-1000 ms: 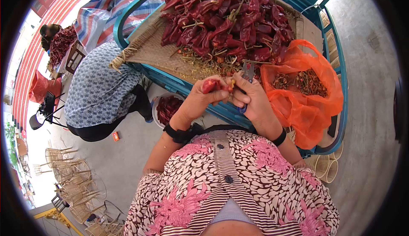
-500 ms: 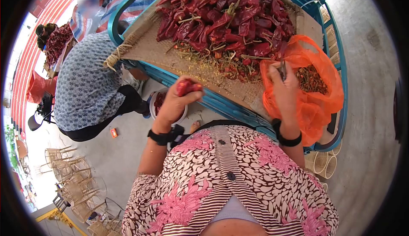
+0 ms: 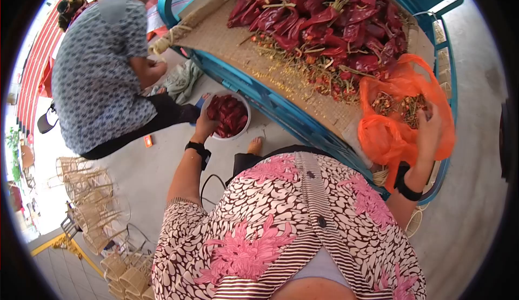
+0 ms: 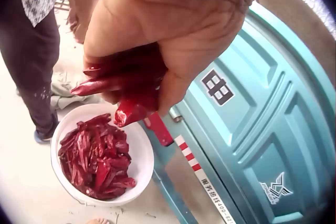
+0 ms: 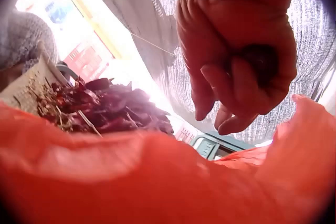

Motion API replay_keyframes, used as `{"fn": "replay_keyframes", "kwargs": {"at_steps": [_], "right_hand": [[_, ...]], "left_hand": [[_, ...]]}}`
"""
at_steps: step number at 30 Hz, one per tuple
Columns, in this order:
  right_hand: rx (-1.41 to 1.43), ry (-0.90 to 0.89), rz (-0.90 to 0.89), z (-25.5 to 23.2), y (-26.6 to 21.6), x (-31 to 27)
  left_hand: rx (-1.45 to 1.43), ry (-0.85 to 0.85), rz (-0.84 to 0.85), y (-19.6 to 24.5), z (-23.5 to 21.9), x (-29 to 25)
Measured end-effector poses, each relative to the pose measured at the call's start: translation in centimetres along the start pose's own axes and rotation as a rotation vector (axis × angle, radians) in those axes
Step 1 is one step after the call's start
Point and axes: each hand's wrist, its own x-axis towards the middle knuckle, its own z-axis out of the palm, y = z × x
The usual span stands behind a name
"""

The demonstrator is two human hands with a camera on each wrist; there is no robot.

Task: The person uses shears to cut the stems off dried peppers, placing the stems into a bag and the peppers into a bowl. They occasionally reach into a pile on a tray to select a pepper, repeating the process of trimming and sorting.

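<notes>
My left hand (image 3: pixel 204 125) is low at the near left side of a white bucket (image 3: pixel 248 120). Its fingers and thumb grip several dried red chili peppers (image 4: pixel 137 107), seen in the left wrist view above more peppers (image 4: pixel 100 155) in the bucket. Over the orange plastic bag (image 3: pixel 378 140) is my right hand (image 3: pixel 428 133), fingers curled. In the right wrist view a dark part of the scissors (image 5: pixel 261 60) shows in the palm, the blades hidden. Stems and scraps (image 3: pixel 412 108) lie in the bag.
A large pile of red peppers (image 3: pixel 324 21) covers the woven mat (image 3: pixel 216 32) on the teal cart (image 3: pixel 259 97). Another person (image 3: pixel 100 78) sits at the left, beyond the bucket. Bamboo frames (image 3: pixel 92 213) and a small red box (image 3: pixel 148 141) stand on the floor.
My hands have parted: the left carried the peppers down to the bucket, the right went right over the orange bag. The other person has straightened up from bending forward.
</notes>
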Motion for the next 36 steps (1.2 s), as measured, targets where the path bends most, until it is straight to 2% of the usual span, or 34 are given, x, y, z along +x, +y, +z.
{"fn": "replay_keyframes", "kwargs": {"at_steps": [1, 4, 5, 7, 9, 11, 12, 14, 15, 16, 18, 19, 22, 24, 27, 30, 31, 33, 34, 36], "right_hand": [[0.078, 0.017, -0.041, 0.3, -0.7, 0.0], [0.106, -0.08, 0.01, 0.6, -5.7, -0.9], [0.094, -0.105, -0.006, 1.5, -6.8, -1.0], [0.073, -0.111, -0.117, 2.0, -8.8, -1.4], [0.053, -0.162, -0.162, 2.7, -10.2, -1.3], [-0.005, -0.152, -0.121, 3.9, -11.4, -0.5], [-0.026, -0.146, -0.1, 3.9, -11.6, -0.3], [0.023, -0.078, -0.123, 6.0, -11.3, 0.9], [0.051, -0.044, -0.137, 6.7, -11.3, 1.4], [0.026, -0.081, -0.103, 6.9, -11.5, 1.9], [-0.021, -0.159, -0.032, 7.3, -12.0, 2.3], [0.019, -0.137, -0.046, 7.3, -12.0, 2.2], [0.107, -0.052, -0.121, 7.8, -11.7, 2.1], [0.115, 0.026, -0.194, 8.9, -10.9, 2.1], [0.48, 0.107, -0.201, 9.8, -10.4, 2.2], [0.487, 0.157, -0.183, 6.5, -12.2, 1.1], [0.5, 0.093, -0.205, 5.2, -12.8, 0.6], [0.521, -0.034, -0.249, 3.0, -13.7, -0.5], [0.514, -0.049, -0.331, 2.5, -14.0, -1.1], [0.493, -0.082, -0.491, 2.4, -14.6, -2.1]], "left_hand": [[-0.004, 0.05, 0.114, -1.5, 1.2, 0.7], [-0.05, 0.019, 0.177, -5.0, 3.5, 2.7], [-0.098, 0.017, 0.182, -7.8, 5.5, 4.5], [0.289, 0.032, -0.131, -5.1, 4.9, 3.4], [0.102, -0.01, -0.017, -8.4, 6.3, 5.3], [-0.17, -0.167, 0.026, -11.0, 7.7, 7.7], [-0.054, -0.234, -0.019, -4.8, 4.6, 4.6], [-0.013, -0.406, 0.05, 2.1, 1.9, 1.9], [0.009, -0.488, 0.084, 4.4, 1.0, 0.8], [0.003, -0.522, 0.215, 6.3, 0.5, -0.4], [0.017, -0.614, 0.312, 11.9, -1.5, -3.5], [0.025, -0.655, 0.362, 14.3, -2.3, -4.8], [-0.107, -0.775, 0.323, 18.7, -3.3, -7.7], [-0.112, -0.731, 0.426, 22.0, -3.9, -9.4], [-0.165, -0.72, 0.53, 26.6, -4.3, -10.4], [-0.215, -0.67, 0.668, 30.8, -4.1, -10.4], [-0.229, -0.643, 0.726, 32.1, -3.8, -10.1], [-0.185, -0.39, 0.993, 34.5, -2.4, -9.2], [-0.163, -0.257, 1.12, 35.5, -1.7, -8.8], [-0.036, -0.11, 1.214, 37.3, 0.0, -7.8]]}}
